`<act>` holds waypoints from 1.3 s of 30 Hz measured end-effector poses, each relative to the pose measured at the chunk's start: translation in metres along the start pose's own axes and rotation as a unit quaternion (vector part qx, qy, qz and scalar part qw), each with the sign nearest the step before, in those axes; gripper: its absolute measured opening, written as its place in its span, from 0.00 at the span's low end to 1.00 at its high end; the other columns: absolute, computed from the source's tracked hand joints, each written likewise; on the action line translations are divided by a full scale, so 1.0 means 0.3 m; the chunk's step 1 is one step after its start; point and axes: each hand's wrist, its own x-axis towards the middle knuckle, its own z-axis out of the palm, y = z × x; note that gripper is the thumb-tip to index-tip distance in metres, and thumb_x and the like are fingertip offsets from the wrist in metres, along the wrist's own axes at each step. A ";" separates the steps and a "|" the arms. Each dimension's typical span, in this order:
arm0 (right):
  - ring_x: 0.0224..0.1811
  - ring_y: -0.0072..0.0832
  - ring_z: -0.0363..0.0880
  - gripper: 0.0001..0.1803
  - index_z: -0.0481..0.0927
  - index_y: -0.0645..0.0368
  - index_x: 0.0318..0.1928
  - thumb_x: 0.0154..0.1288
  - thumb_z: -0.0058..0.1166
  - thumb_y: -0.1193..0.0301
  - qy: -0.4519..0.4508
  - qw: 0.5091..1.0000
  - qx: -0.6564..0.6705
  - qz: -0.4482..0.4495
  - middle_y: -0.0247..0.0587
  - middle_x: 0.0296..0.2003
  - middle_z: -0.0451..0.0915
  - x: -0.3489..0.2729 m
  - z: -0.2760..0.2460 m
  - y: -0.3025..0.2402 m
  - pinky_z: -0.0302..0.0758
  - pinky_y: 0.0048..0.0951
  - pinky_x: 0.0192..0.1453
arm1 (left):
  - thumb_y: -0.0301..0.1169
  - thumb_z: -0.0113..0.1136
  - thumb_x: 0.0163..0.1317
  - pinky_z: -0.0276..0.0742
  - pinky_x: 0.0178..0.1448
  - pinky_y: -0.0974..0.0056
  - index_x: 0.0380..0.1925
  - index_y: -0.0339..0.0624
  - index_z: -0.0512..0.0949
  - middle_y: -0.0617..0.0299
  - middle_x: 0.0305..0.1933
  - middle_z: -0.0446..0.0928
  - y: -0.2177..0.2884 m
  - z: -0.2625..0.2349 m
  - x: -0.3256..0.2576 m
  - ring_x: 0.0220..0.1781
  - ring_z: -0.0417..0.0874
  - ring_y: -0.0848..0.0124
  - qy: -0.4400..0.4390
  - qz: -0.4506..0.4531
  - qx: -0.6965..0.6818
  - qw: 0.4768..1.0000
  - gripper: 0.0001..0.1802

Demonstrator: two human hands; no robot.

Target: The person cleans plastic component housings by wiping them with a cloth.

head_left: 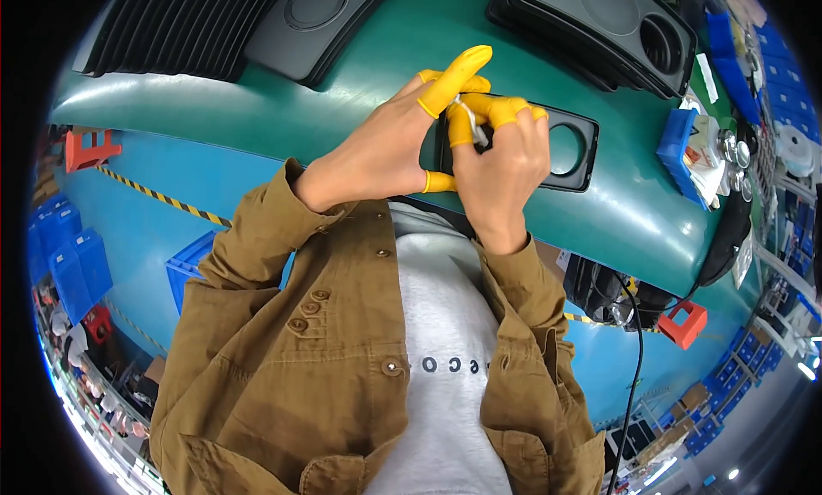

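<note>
Yellow finger cots cover fingers of both hands. A flat black panel (586,157) with a round opening lies on the green table in front of me. Across its left end spreads my left hand (390,148), the thumb by the near edge and the other fingers by the far edge, gripping it; the index finger points out straight. Over the panel's middle, my right hand (505,152) is closed with bent fingers. A thin, crumpled white piece (473,122), apparently cloth or tissue, sticks out from its fingers. The right hand hides much of the panel.
Stacked dark panels (599,24) stand at the far right, another pair (312,24) at the far left beside a long row of black panels (175,28). A blue bin (679,157) with small items sits at the green table's (274,118) right. Red stools (683,325) stand on the floor.
</note>
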 end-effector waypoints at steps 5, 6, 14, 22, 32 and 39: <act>0.36 0.48 0.76 0.13 0.80 0.61 0.32 0.51 0.72 0.72 0.008 0.994 -0.105 -0.003 0.47 0.32 0.78 0.004 -0.095 0.123 0.74 0.45 0.39 | 0.28 0.81 0.38 0.60 0.78 0.52 0.80 0.52 0.44 0.58 0.70 0.73 0.005 -0.003 -0.001 0.74 0.67 0.52 -0.001 0.009 0.003 1.000 0.71; 0.36 0.48 0.76 0.12 0.81 0.61 0.33 0.52 0.72 0.72 0.001 0.988 -0.154 0.020 0.47 0.31 0.78 0.002 -0.145 0.163 0.74 0.45 0.40 | 0.27 0.81 0.38 0.59 0.79 0.51 0.80 0.52 0.44 0.58 0.70 0.72 0.007 0.000 0.000 0.74 0.66 0.52 -0.001 0.005 -0.008 1.000 0.71; 0.32 0.23 0.75 0.11 0.88 0.61 0.43 0.58 0.71 0.75 0.086 0.918 0.122 0.366 0.35 0.33 0.83 -0.078 -0.340 0.256 0.66 0.23 0.31 | 0.25 0.81 0.37 0.57 0.80 0.48 0.80 0.52 0.44 0.57 0.70 0.72 0.016 -0.014 -0.005 0.74 0.67 0.52 -0.012 0.006 0.000 1.000 0.71; 0.40 0.41 0.75 0.10 0.87 0.54 0.39 0.54 0.71 0.72 -0.030 0.999 -0.025 0.032 0.36 0.36 0.81 -0.099 -0.162 0.033 0.68 0.40 0.43 | 0.26 0.82 0.37 0.61 0.77 0.53 0.79 0.50 0.49 0.56 0.70 0.73 0.020 -0.009 0.008 0.73 0.69 0.54 -0.017 0.016 0.023 0.999 0.69; 0.37 0.35 0.77 0.08 0.86 0.59 0.39 0.58 0.70 0.76 0.095 0.986 -0.032 0.135 0.38 0.37 0.84 -0.104 -0.246 0.191 0.72 0.35 0.44 | 0.27 0.81 0.37 0.64 0.75 0.53 0.78 0.46 0.54 0.54 0.69 0.74 0.023 -0.006 -0.001 0.70 0.72 0.53 -0.001 0.021 0.054 0.998 0.65; 0.46 0.21 0.80 0.10 0.82 0.67 0.50 0.70 0.61 0.77 0.264 0.869 0.251 0.334 0.39 0.46 0.83 -0.096 -0.271 0.248 0.78 0.21 0.50 | 0.26 0.76 0.40 0.67 0.71 0.53 0.70 0.39 0.66 0.49 0.68 0.73 0.047 -0.013 0.031 0.67 0.72 0.49 0.016 0.109 0.061 0.992 0.52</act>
